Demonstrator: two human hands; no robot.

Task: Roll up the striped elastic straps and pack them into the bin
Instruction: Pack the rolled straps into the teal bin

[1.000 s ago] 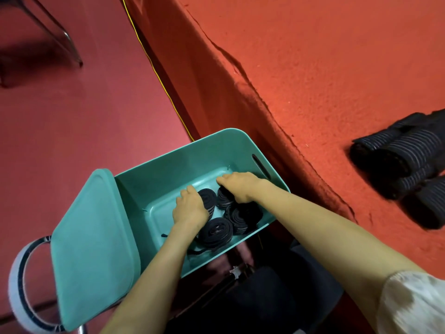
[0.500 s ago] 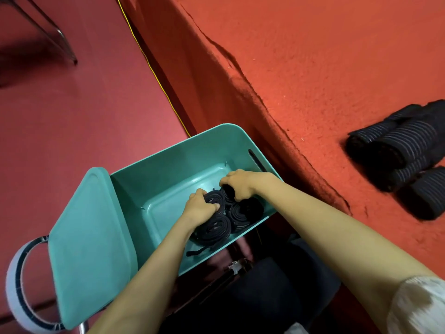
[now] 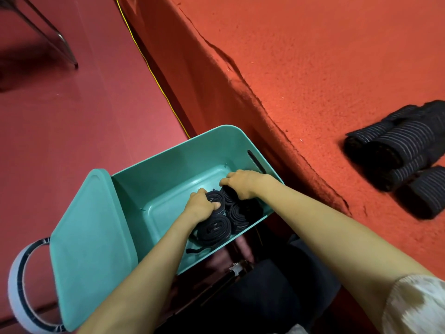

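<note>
The fingers (image 3: 201, 192) of the left hand (image 3: 201, 204) are curled over the top of a coiled black strap (image 3: 215, 198), with the thumb against its near side, so the hand grips that coil. Just beside it, the right hand (image 3: 243, 183) bends down at the knuckles, its fingertips hooked over a neighbouring coil (image 3: 228, 192) and clasping it. Both coils stand in a cluster of rolled black elastic straps (image 3: 214, 229) packed into the near right corner of the open teal plastic bin (image 3: 173, 174). One loose strap tail trails along the bin's near wall. The matching flat teal lid (image 3: 91, 242) leans against the bin's left side. To the right, well apart on the red felt tabletop (image 3: 313, 68), lies a pile of dark pinstriped strap rolls (image 3: 397, 150).
</note>
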